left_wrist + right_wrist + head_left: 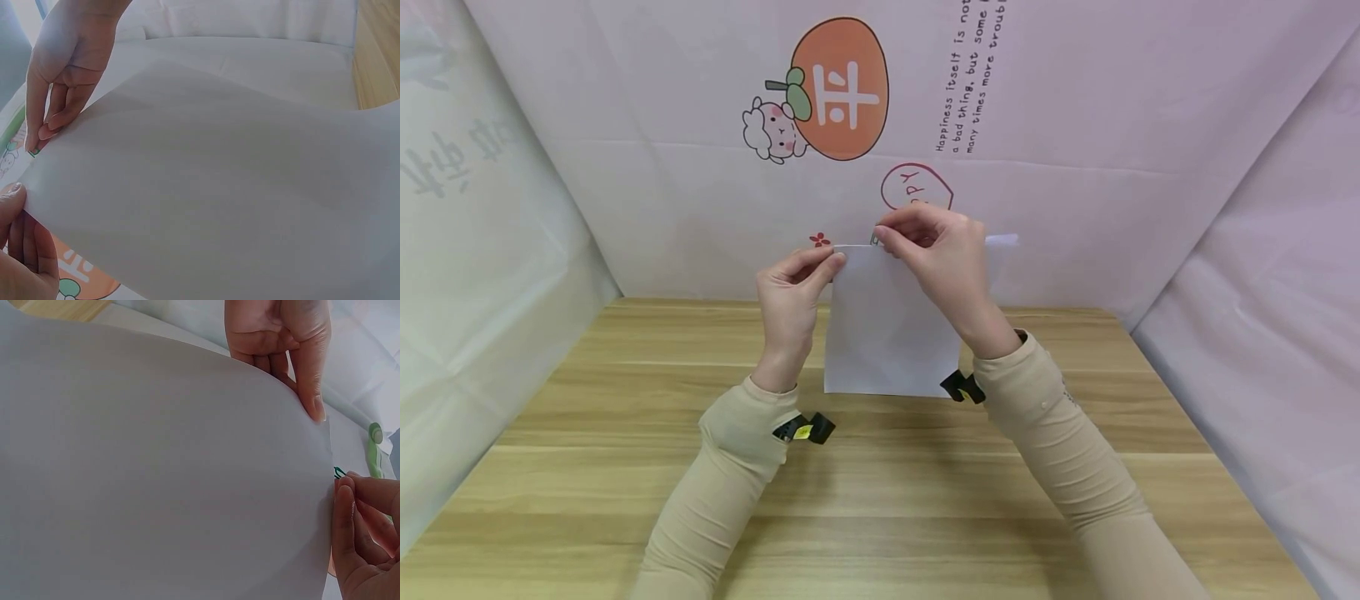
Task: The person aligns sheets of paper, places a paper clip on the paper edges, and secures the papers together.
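A blank white sheet of paper [891,325] hangs above the table, its top edge between the two hands. My left hand [792,296] pinches its upper left corner between thumb and fingers. Farther right along that edge, my right hand [951,258] pinches a small green paper clip [339,472]. The clip's looped end is at the paper's edge in the right wrist view. Past the right hand, a curled white corner [1002,240] of the sheet shows. Paper fills most of the left wrist view, where the left hand [28,250] grips it at lower left.
Below the hands lies a wood-grain table [865,500]. A white cloth backdrop [1075,208] printed with an orange fruit, a sheep and lettering rises behind it, and white cloth walls stand on both sides. Dark wrist cameras [805,428] are strapped at the beige sleeves.
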`<state>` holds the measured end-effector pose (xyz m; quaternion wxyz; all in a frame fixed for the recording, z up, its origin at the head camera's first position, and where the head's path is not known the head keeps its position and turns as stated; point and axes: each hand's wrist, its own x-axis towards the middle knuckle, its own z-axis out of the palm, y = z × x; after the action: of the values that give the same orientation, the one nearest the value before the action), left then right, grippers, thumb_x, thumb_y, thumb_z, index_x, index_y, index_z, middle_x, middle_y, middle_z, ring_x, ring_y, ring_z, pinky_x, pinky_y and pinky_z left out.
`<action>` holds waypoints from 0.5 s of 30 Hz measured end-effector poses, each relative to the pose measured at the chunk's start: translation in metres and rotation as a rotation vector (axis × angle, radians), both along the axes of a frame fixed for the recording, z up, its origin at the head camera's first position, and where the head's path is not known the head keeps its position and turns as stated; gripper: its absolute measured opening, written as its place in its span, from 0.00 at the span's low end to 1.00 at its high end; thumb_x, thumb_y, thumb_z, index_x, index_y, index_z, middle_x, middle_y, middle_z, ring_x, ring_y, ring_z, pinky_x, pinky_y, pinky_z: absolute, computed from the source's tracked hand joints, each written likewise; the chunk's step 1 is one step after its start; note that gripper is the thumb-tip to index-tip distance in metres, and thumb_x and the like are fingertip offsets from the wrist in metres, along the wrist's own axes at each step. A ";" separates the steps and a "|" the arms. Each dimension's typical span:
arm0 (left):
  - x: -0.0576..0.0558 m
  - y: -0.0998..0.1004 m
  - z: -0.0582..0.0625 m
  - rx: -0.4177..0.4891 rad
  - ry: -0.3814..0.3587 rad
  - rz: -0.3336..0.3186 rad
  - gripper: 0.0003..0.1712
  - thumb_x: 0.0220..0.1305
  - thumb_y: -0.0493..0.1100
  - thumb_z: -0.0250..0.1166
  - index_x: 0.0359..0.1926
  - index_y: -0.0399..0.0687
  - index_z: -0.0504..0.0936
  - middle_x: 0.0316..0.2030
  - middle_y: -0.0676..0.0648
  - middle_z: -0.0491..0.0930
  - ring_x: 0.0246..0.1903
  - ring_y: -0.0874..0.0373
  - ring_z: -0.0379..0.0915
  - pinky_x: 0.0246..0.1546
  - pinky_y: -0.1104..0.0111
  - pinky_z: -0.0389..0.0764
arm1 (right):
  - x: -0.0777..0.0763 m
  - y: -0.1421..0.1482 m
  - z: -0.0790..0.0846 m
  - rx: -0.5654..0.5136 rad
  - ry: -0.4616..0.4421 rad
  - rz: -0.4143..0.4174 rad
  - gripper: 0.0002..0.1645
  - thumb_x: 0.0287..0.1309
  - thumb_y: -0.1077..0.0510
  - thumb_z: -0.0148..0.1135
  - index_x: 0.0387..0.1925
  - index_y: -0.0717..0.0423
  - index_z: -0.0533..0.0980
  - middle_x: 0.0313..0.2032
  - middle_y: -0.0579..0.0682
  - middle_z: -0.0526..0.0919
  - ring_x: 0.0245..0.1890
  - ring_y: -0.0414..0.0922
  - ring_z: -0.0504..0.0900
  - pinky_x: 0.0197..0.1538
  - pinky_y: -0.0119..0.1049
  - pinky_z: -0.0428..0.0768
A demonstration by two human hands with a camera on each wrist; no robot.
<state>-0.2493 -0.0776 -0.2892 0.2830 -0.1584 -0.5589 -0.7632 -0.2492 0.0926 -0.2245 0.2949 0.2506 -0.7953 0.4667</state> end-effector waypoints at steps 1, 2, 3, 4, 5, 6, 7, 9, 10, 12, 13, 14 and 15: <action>0.000 0.000 0.000 0.001 -0.001 0.001 0.16 0.49 0.33 0.72 0.38 0.24 0.82 0.27 0.56 0.84 0.31 0.63 0.79 0.37 0.74 0.80 | 0.000 0.000 0.000 0.002 0.003 0.000 0.09 0.51 0.53 0.71 0.32 0.54 0.85 0.28 0.47 0.87 0.25 0.36 0.82 0.33 0.27 0.80; 0.000 0.000 0.000 0.002 -0.001 0.002 0.16 0.49 0.33 0.72 0.38 0.24 0.82 0.27 0.56 0.84 0.30 0.63 0.79 0.37 0.74 0.80 | 0.000 0.000 0.000 0.004 0.008 -0.002 0.09 0.51 0.53 0.71 0.32 0.53 0.85 0.27 0.47 0.87 0.25 0.35 0.82 0.33 0.27 0.80; 0.001 0.000 0.001 0.004 -0.003 0.003 0.16 0.49 0.33 0.72 0.38 0.24 0.82 0.27 0.56 0.84 0.30 0.63 0.79 0.36 0.74 0.80 | 0.000 0.000 0.000 0.006 0.012 -0.004 0.09 0.51 0.53 0.70 0.32 0.53 0.85 0.27 0.47 0.87 0.25 0.35 0.82 0.33 0.27 0.80; 0.001 0.001 0.001 0.005 -0.004 0.004 0.16 0.49 0.32 0.72 0.38 0.24 0.82 0.27 0.56 0.84 0.30 0.63 0.79 0.36 0.75 0.80 | 0.000 0.000 0.000 0.008 0.015 -0.006 0.09 0.51 0.53 0.70 0.32 0.53 0.85 0.27 0.47 0.87 0.25 0.34 0.82 0.33 0.27 0.80; 0.001 0.001 0.001 0.007 -0.004 0.003 0.16 0.49 0.32 0.72 0.38 0.24 0.82 0.27 0.56 0.84 0.30 0.63 0.79 0.35 0.75 0.80 | 0.000 0.000 0.000 0.011 0.018 -0.008 0.09 0.52 0.52 0.70 0.32 0.53 0.85 0.28 0.47 0.87 0.25 0.34 0.82 0.33 0.27 0.80; 0.001 0.001 0.001 0.008 -0.004 0.003 0.16 0.49 0.32 0.72 0.38 0.23 0.82 0.26 0.56 0.84 0.29 0.63 0.79 0.35 0.75 0.80 | 0.000 0.000 0.000 0.014 0.020 -0.011 0.09 0.52 0.53 0.70 0.32 0.53 0.85 0.28 0.47 0.87 0.25 0.34 0.82 0.33 0.27 0.80; 0.001 0.001 0.001 0.008 -0.004 0.005 0.16 0.49 0.32 0.72 0.38 0.23 0.82 0.26 0.56 0.84 0.29 0.63 0.79 0.34 0.75 0.80 | 0.001 0.000 0.000 0.017 0.021 -0.013 0.09 0.52 0.53 0.70 0.32 0.53 0.85 0.28 0.47 0.87 0.24 0.34 0.81 0.33 0.27 0.79; 0.002 0.001 0.001 0.005 -0.004 0.008 0.16 0.49 0.32 0.72 0.38 0.23 0.82 0.26 0.56 0.84 0.29 0.64 0.78 0.34 0.75 0.80 | 0.001 -0.001 -0.001 0.020 0.022 -0.015 0.09 0.52 0.53 0.70 0.32 0.54 0.85 0.28 0.47 0.87 0.24 0.34 0.81 0.33 0.27 0.79; 0.002 0.001 0.001 0.003 -0.003 0.009 0.16 0.49 0.32 0.72 0.38 0.23 0.82 0.26 0.57 0.84 0.29 0.64 0.78 0.34 0.76 0.80 | 0.001 -0.001 -0.001 0.021 0.022 -0.015 0.09 0.52 0.53 0.70 0.32 0.54 0.85 0.28 0.47 0.87 0.24 0.34 0.81 0.33 0.27 0.79; 0.002 0.001 0.001 -0.001 -0.002 0.012 0.16 0.49 0.32 0.72 0.38 0.23 0.82 0.26 0.57 0.83 0.29 0.64 0.78 0.34 0.76 0.79 | 0.001 -0.001 -0.001 0.019 0.023 -0.014 0.09 0.52 0.53 0.70 0.33 0.54 0.85 0.28 0.47 0.87 0.24 0.34 0.81 0.33 0.27 0.79; 0.002 0.001 0.001 -0.002 -0.003 0.013 0.16 0.49 0.32 0.72 0.38 0.24 0.82 0.26 0.57 0.83 0.29 0.64 0.78 0.34 0.76 0.79 | 0.002 -0.001 -0.001 0.016 0.022 -0.012 0.09 0.52 0.53 0.70 0.33 0.54 0.85 0.28 0.47 0.87 0.24 0.34 0.81 0.33 0.27 0.79; 0.002 0.001 0.001 -0.003 -0.003 0.013 0.16 0.49 0.33 0.72 0.38 0.24 0.82 0.26 0.57 0.83 0.29 0.64 0.78 0.34 0.76 0.79 | 0.002 -0.001 -0.001 0.015 0.022 -0.010 0.09 0.52 0.53 0.70 0.32 0.54 0.85 0.28 0.47 0.87 0.24 0.34 0.81 0.33 0.27 0.79; 0.002 0.001 0.001 -0.001 -0.002 0.012 0.16 0.49 0.33 0.72 0.38 0.24 0.82 0.26 0.56 0.83 0.29 0.64 0.78 0.34 0.76 0.79 | 0.002 -0.001 -0.001 0.014 0.022 -0.009 0.09 0.52 0.53 0.70 0.32 0.54 0.85 0.28 0.47 0.87 0.24 0.34 0.81 0.33 0.27 0.79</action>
<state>-0.2471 -0.0770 -0.2882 0.2870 -0.1542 -0.5606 -0.7613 -0.2476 0.0914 -0.2255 0.3039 0.2539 -0.7965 0.4569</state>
